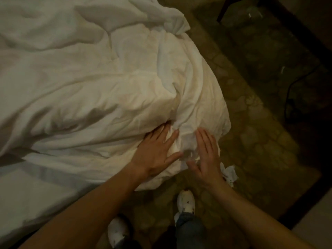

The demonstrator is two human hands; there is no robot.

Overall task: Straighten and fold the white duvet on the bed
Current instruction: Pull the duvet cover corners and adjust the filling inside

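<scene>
Head view: the duvet [111,81] lies rumpled across the bed [27,191], covering most of it. Its bulk runs from the upper left down toward the lower right, where one bunched corner hangs over the bed's edge above the carpet [260,137]. Deep creases run along that same diagonal and gather at the corner.

The left hand [158,153] lies flat on the duvet near this corner, fingers straight and spread, pointing up and to the right, holding nothing. The right hand [206,157] is just beside it, fingers straight and close together, pointing up; it rests against the crumpled edge of the corner, and whether it presses the cloth cannot be told. A bare strip of sheet shows at the lower left.

White shoes [186,201] stand on the carpet below the hands.
</scene>
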